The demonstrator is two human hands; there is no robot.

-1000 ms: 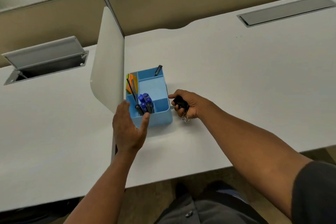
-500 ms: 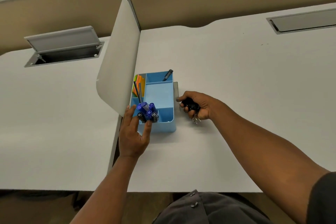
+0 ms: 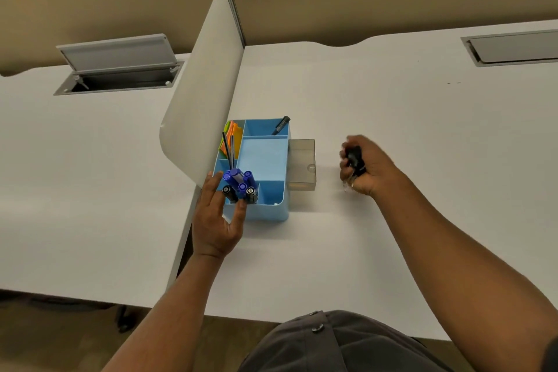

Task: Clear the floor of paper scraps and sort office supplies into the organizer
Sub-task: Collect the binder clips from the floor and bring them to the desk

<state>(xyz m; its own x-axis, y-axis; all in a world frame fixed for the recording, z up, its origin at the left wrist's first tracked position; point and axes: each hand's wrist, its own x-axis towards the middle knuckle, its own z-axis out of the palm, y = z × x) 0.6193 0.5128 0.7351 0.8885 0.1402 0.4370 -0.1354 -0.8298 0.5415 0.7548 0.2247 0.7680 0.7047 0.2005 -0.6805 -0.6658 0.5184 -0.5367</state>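
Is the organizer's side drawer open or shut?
Open: the clear drawer sticks out from the right side of the blue organizer.

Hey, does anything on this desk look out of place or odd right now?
Mildly: the organizer's grey drawer sticks out of its right side, open and seemingly empty. The right hand grips small black items beside it. Nothing looks spilled or damaged.

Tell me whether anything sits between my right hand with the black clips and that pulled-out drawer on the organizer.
Nothing visible does. The right hand grips the black clips apart from the open drawer, with only bare desk between them. The left hand rests against the organizer on its other side.
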